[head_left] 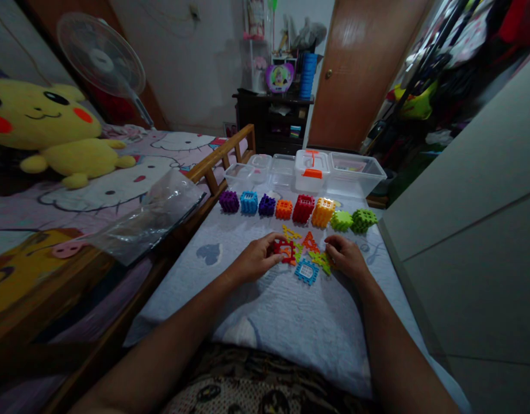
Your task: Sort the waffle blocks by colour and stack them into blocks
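Observation:
A small heap of flat plastic puzzle tiles lies on a pale quilted mattress (265, 305). My left hand (258, 257) has its fingers curled on a red tile (284, 250) at the heap's left side. My right hand (346, 256) pinches a green tile (323, 260) at the heap's right side. A blue tile (307, 271) lies nearest me, with yellow (291, 233) and orange (308, 241) tiles behind. Beyond the heap stands a row of built cubes: purple (229, 201), blue (249, 202), red (303, 208), orange-yellow (323, 211), green (363, 220).
Clear plastic boxes (354, 172), one with an orange latch (311, 168), stand behind the cubes. A crumpled clear bag (155, 215) lies on the wooden bed rail at left. A yellow plush toy (53, 129) and a fan (102, 54) are further left. A grey wall (472, 230) runs along the right.

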`<state>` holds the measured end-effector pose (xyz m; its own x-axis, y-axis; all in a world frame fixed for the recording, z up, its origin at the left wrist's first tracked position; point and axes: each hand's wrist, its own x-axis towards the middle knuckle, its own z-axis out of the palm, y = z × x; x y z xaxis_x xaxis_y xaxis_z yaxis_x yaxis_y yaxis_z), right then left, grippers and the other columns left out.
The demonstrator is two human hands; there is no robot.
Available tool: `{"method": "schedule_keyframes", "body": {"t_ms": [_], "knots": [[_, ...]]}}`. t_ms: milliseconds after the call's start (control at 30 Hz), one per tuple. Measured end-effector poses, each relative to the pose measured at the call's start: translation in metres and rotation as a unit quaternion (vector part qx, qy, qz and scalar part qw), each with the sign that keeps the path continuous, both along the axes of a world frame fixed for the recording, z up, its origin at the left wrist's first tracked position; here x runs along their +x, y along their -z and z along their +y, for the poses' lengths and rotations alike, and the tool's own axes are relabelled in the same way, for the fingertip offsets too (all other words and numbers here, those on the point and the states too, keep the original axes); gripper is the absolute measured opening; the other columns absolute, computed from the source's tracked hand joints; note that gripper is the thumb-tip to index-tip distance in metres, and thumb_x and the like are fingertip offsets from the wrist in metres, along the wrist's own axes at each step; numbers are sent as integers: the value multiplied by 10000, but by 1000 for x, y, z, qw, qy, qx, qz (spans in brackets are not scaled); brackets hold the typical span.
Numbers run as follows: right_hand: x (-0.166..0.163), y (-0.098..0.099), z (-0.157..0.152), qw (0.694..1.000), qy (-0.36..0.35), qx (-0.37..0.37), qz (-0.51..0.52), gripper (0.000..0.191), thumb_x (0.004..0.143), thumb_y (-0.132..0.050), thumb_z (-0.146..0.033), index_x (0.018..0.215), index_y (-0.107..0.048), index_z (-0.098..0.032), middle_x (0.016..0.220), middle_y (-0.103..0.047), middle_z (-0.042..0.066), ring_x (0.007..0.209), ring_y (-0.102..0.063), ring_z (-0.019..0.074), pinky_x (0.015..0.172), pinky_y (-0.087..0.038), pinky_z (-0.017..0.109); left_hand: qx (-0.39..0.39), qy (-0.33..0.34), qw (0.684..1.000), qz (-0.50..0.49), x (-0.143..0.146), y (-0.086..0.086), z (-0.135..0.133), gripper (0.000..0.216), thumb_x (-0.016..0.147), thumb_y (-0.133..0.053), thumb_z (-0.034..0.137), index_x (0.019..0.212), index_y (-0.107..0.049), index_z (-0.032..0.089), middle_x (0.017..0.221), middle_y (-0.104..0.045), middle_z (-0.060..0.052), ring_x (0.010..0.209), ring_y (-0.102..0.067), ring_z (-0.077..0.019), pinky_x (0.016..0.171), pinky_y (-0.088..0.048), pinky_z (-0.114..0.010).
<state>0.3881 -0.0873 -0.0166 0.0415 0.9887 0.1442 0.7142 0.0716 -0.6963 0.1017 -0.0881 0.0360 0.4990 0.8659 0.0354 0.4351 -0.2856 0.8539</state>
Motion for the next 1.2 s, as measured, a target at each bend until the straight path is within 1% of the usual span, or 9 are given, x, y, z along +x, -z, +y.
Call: {"method": "schedule_keyframes", "body": {"t_ms": [100,267,433,533,667,767,867,1000,1200], "knots": [[1,2,1,1000,-4,5,0,255,808,-508,-318,899,-706,-186,786,-728,53,715,-651,200,676,-479,306,18,-7,1000,-5,7,1,15,382,844,-614,210,1223,-572,215,801,-641,22,700,-601,-144,647,-457,-252],[4,2,2,1000,-14,-2,4,236,807,-522,-308,886,-712,-194,796,-732,49,694,-650,194,674,-484,307,65,7,991,120,-3,16,41,373,823,-589,149,1189,-591,218,869,-692,-28,805,-650,-200,741,-501,-308],[3,-1,3,1000,-17,-13,-1,254,809,-508,-310,894,-713,-188,810,-733,60,694,-651,196,690,-486,315,146,-1,967,211,-23,30,58,429,795,-695,271,1204,-599,186,1229,-628,-150,1147,-588,-304,992,-468,-435],[2,-1,2,1000,-13,-14,-2,269,803,-510,-323,903,-712,-178,847,-735,76,733,-660,209,730,-492,331,178,37,952,246,-25,29,65,542,743,-744,265,1251,-580,169,1305,-573,-165,1233,-519,-330,1065,-409,-474],[2,-2,2,1000,-8,-19,4,275,796,-508,-325,908,-711,-177,866,-740,82,745,-666,215,740,-502,341,167,112,932,300,-19,22,75,404,712,-761,275,1094,-651,198,1121,-632,-98,1053,-571,-288,931,-472,-396],[4,-1,2,1000,-9,-18,9,269,791,-512,-331,900,-710,-185,848,-740,74,732,-667,215,728,-506,341,168,122,922,326,-14,20,81,280,708,-755,296,961,-677,204,989,-638,-69,936,-584,-256,815,-474,-332],[5,2,2,1000,2,-10,25,275,786,-511,-345,892,-708,-185,826,-738,72,714,-665,216,701,-505,336,174,120,917,339,-13,18,83,246,708,-733,269,941,-690,201,949,-657,-71,898,-600,-244,780,-466,-312],[5,6,3,999,23,4,49,296,793,-504,-370,899,-710,-186,771,-728,60,681,-654,208,665,-498,321,184,96,913,350,-17,3,81,335,718,-719,272,1038,-688,179,1035,-684,-106,959,-633,-273,831,-485,-343],[1,2,2,999,28,8,45,265,764,-505,-355,835,-705,-195,770,-730,54,674,-646,196,643,-484,304,246,58,934,254,4,-41,96,546,730,-727,235,1248,-572,161,1199,-672,-116,1078,-638,-248,929,-490,-341]]}}
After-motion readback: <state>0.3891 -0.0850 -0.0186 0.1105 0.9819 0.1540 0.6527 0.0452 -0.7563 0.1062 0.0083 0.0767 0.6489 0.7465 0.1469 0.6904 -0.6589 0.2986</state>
